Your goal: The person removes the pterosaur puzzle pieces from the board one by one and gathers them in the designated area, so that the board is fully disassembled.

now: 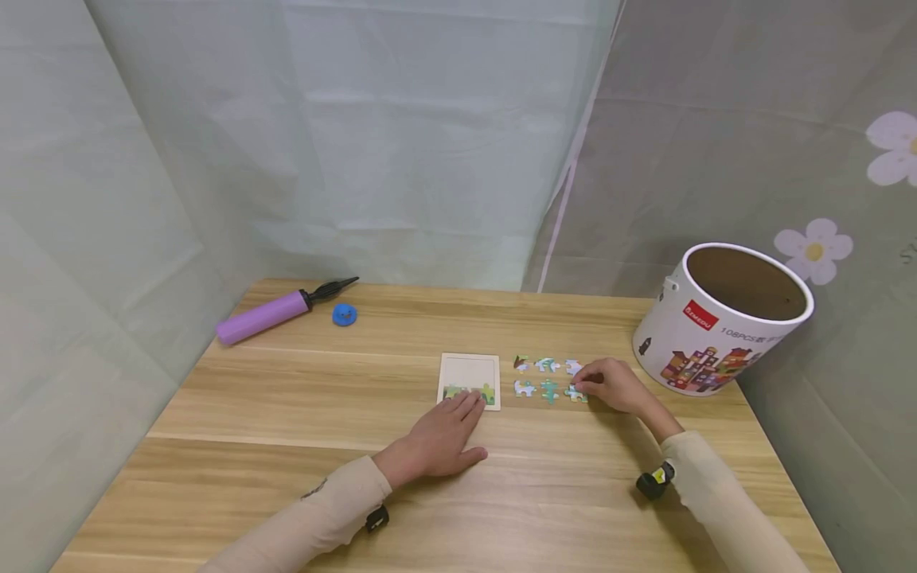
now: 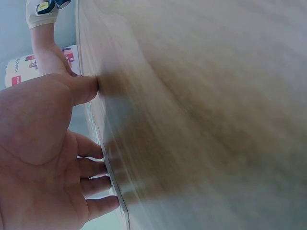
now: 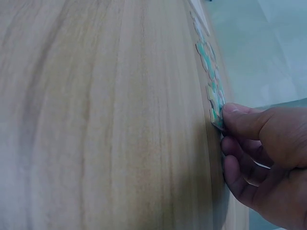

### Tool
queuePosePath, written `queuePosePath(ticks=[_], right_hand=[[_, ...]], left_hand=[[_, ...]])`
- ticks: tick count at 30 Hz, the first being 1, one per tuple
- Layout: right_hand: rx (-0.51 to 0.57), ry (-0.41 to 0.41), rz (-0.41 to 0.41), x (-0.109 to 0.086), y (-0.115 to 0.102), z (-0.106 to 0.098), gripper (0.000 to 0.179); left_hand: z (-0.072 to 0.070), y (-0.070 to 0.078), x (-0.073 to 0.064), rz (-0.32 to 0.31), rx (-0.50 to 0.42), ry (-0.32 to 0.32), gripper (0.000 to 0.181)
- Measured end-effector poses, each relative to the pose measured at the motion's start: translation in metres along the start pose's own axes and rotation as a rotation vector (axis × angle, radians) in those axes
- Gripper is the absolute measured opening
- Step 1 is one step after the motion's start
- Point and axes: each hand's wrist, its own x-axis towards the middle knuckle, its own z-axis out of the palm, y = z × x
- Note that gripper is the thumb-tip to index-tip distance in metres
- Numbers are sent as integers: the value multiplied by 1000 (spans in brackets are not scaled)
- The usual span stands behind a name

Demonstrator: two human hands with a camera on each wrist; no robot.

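My left hand [image 1: 446, 436] lies flat with straight fingers on the near edge of a square wooden puzzle board [image 1: 469, 372]. Green puzzle pieces [image 1: 488, 393] fill part of the board's near side, and the fingers partly cover them. To the right of the board, loose jigsaw pieces [image 1: 549, 390] lie in two rows. My right hand [image 1: 614, 385] pinches the rightmost near puzzle piece [image 1: 573, 393] between thumb and fingers. In the right wrist view that piece [image 3: 214, 114] is at the thumb tip, close to the tabletop; the fingertips behind it are partly hidden.
A large white bucket [image 1: 662, 334] with printed toy blocks stands at the right, close to my right forearm. At the back left lie a purple hand pump [image 1: 265, 317] and a small blue object [image 1: 345, 314]. Curtains enclose the wooden table [image 1: 301, 398] behind.
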Motion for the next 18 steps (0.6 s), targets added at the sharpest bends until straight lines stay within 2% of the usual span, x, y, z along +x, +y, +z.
queuePosePath(ticks=[11, 18], right_hand=[[40, 3, 39, 4, -15, -1, 7], [71, -12, -11, 17, -39, 4, 10]], left_hand=[[-2, 3, 0, -40, -3, 14, 78], [0, 8, 4, -36, 22, 22, 77]])
